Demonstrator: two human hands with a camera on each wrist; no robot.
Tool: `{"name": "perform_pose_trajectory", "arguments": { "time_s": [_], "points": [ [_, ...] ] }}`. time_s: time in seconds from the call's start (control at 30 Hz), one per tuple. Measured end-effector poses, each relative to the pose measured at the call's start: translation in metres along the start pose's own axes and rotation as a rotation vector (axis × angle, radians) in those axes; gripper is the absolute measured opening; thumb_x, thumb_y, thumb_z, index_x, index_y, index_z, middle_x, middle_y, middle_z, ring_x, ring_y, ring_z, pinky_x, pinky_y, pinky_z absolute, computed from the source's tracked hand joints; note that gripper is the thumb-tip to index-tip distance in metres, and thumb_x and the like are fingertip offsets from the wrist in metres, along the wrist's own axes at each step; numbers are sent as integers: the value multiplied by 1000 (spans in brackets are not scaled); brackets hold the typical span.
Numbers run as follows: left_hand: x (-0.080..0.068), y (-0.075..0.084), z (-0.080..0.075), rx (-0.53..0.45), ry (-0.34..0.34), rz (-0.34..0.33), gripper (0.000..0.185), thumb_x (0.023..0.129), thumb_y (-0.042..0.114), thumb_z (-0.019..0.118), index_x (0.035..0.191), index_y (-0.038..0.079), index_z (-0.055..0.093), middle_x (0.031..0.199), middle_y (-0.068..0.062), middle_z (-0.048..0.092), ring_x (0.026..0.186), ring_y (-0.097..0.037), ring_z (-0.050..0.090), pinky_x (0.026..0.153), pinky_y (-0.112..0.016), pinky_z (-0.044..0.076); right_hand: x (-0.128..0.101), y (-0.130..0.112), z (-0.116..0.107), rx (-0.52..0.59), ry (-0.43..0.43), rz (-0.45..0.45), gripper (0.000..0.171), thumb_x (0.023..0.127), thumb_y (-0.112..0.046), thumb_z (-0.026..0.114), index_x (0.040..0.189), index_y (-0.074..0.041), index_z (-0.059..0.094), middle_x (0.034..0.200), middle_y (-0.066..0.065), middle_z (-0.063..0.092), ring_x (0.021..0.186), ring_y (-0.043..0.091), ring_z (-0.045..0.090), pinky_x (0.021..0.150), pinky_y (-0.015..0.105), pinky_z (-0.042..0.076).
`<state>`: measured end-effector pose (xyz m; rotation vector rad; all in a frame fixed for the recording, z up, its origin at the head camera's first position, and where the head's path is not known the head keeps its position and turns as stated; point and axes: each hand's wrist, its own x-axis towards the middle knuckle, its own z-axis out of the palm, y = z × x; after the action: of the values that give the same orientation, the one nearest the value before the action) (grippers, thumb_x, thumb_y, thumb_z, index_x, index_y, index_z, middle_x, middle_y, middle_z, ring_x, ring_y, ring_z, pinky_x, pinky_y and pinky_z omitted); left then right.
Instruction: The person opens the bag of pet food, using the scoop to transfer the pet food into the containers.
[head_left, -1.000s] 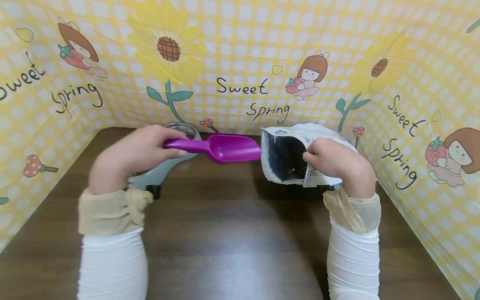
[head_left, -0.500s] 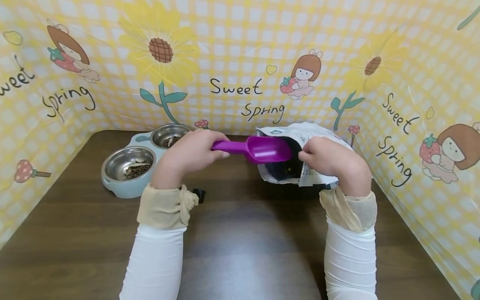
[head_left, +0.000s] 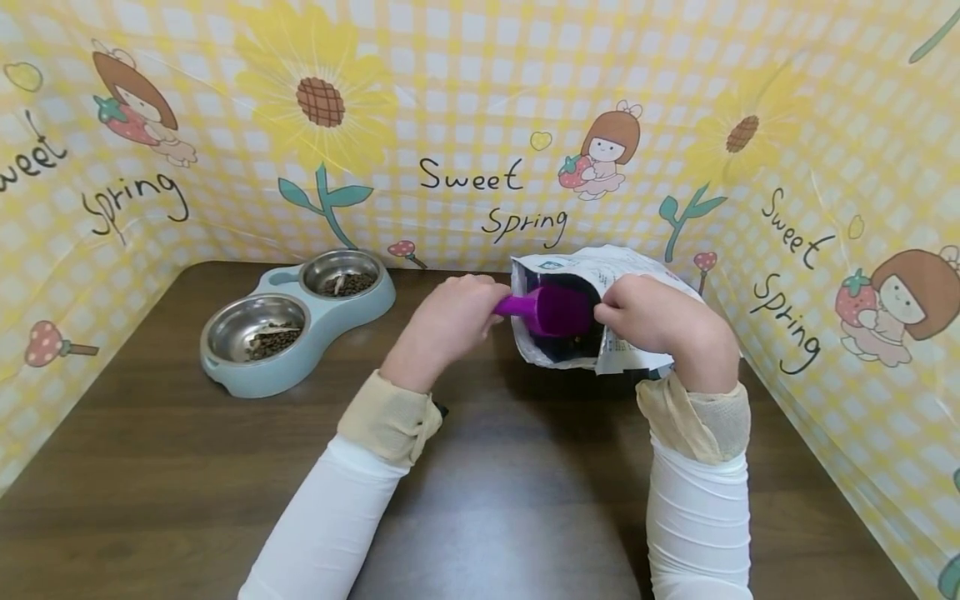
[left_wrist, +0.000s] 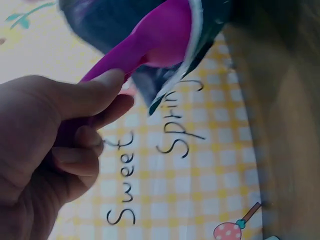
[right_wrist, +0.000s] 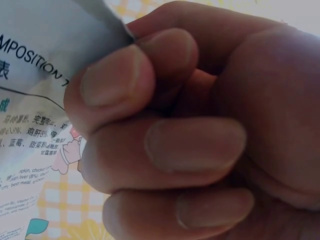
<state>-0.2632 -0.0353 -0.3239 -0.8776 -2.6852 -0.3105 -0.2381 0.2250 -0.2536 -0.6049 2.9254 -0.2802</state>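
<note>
Since a second ago, the purple scoop (head_left: 551, 310) has been carried rightward from above the double feeding bowl (head_left: 296, 321) and its bowl end has been pushed into the mouth of the food bag (head_left: 600, 312); half a second ago only its tip had reached the opening. The left hand (head_left: 450, 321) is curled round the scoop's handle, fingers wrapped and thumb laid along the top, as is seen in the left wrist view (left_wrist: 60, 145). The scoop (left_wrist: 150, 45) is a smooth, glossy magenta plastic piece with a rounded bowl and a tapering handle, now partly hidden by the bag's rim (left_wrist: 192, 60). The bag's mouth is held open by the right hand (head_left: 648, 317), whose thumb and forefinger pinch the edge of the bag (right_wrist: 35, 100) firmly; printed text is seen on that white outer face, and the lining is dark. The bag lies towards the far right of the brown wooden table (head_left: 480, 500), near its back edge. The pale blue feeder stands at the far left, with kibble seen in both steel bowls. A yellow checked backdrop (head_left: 480, 100) printed with sunflowers surrounds the table.
</note>
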Motion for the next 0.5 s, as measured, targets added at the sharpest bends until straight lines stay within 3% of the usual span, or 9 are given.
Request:
{"name": "perform_pose_trajectory", "arguments": {
  "time_s": [0.27,0.5],
  "points": [
    [4,16,30,275,286,139,20,103,-1,68,119,6,78,110,-12,80,93,-29,75,80,-39,67,1,0,1,-4,2,-9,50,106,-16,48,57,-20,41,57,-8,35,57,12,34,62,31,36],
    [8,23,47,411,453,183,22,107,4,63,118,10,82,106,-7,81,91,-24,69,78,-30,63,3,-2,2,-17,5,-8,51,106,-17,48,56,-20,43,56,-7,36,56,12,37,62,31,37]
  ]
}}
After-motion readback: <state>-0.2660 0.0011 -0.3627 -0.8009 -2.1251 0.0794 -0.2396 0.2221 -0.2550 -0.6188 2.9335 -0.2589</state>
